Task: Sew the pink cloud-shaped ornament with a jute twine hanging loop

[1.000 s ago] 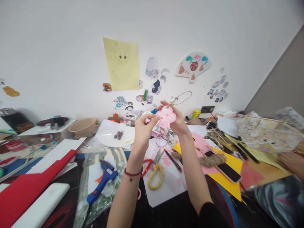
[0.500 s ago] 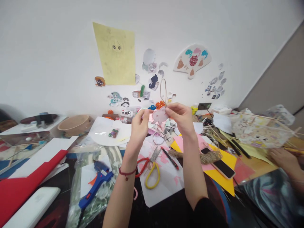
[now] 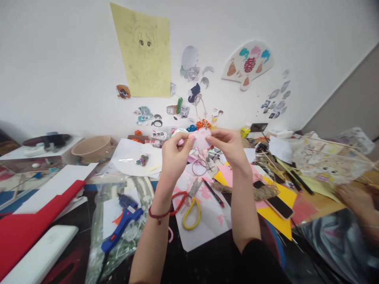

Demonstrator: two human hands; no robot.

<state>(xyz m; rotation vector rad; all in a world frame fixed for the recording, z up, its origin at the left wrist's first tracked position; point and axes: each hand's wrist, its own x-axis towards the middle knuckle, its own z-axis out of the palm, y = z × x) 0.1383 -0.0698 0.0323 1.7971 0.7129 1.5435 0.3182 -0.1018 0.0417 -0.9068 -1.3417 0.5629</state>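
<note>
Beyond the scissors [image 3: 192,191] and raised above the table [image 3: 87,221], we hold a pale pink cut-out [image 3: 201,140] by opposite edges. Our left hand [image 3: 174,157] pinches its left side between thumb and bent fingers; our right hand [image 3: 231,148] pinches its right side in much the same way. A cord loop [image 3: 204,109] stands up behind its top, though we cannot tell whether it is tied on. We judge the piece very light and thin, stiff enough to stay flat, probably not slippery, but easy to crease. Its rim seems the best place for our fingertips, sparing the middle.

Far to the left of the scissors we see a tan bowl [image 3: 89,153], its contents unreadable from here. Nearer, left of the scissors, a clear plastic bag [image 3: 124,246] lies beneath a blue glue gun [image 3: 126,221]; we cannot say which pale shapes are inside it. Beyond the scissors and to their right is a small yellow bottle [image 3: 245,131], and we cannot make out how full it is.
</note>
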